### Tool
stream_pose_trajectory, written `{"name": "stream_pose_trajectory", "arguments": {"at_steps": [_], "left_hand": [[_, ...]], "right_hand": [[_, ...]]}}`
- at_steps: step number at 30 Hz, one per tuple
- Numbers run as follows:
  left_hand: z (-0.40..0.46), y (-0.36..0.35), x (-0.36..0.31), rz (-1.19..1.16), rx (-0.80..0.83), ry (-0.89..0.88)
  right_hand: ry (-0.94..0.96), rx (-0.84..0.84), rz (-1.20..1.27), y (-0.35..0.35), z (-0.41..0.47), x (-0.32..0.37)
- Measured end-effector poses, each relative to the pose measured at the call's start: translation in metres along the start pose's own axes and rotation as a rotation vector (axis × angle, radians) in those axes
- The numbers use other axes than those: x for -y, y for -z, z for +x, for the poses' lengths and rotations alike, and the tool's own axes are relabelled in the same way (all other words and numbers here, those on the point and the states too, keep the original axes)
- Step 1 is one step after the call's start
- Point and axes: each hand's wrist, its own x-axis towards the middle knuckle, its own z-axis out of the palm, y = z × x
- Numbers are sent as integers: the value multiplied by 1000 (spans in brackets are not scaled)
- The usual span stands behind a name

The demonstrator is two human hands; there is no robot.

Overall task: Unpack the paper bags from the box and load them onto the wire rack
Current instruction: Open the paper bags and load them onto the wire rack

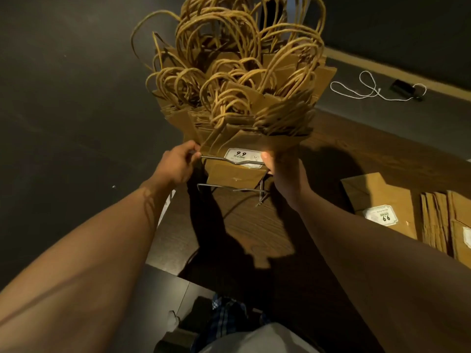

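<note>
A thick bunch of brown paper bags (229, 115) with twisted cord handles stands upright in a wire rack (229, 161) on a dark wooden table (267, 225). The front bag shows a white price sticker (240, 155) reading 9.9. My left hand (178, 164) grips the left end of the rack's front wire beside the bags. My right hand (279, 164) holds the right edge of the bunch at the rack, thumb on the front bag. Flat paper bags (382, 205) lie on the table at the right, one with the same sticker.
More folded bags (446, 220) are piled at the table's right edge. A white cord (369, 87) and a small black device (402, 87) lie on the grey floor beyond the table. Dark floor lies to the left. No box is in view.
</note>
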Motion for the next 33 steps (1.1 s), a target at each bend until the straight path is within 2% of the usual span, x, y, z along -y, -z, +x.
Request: {"name": "stream_pose_trajectory", "arguments": {"at_steps": [2,4,9,11,13,15,17,20,23,27,30,33], "left_hand": [[2,0,4,94,69,18],[2,-3,5,96,146,33],[-4,-14,14,-259,14,124],[-6,-13,15,-203,19,124],[-8,-13,11,-45,15,75],[-7,-14,9,0,-55,46],[-4,-10,4,-190,-79,90],[-2,-2,-4,-574,41,196],[-7,-1,-6,-673,73,184],[-11,-2,0,-646,17,124],[-10,-7,-4,-579,-22,94],[-11,-17,-15,-437,-180,150]], "right_hand": [[-4,9,-5,2,0,3],[-49,7,127,2,-1,5],[-56,-88,305,1,-7,4],[-44,-113,295,2,-7,2],[-60,-119,300,1,-10,1],[-46,-131,319,1,-12,4],[-19,-171,349,2,-13,7],[-2,-181,425,6,-15,13],[-69,-78,520,8,-17,17],[-73,76,443,12,-12,22],[-83,94,425,14,-11,26],[-120,79,484,12,-11,25]]}}
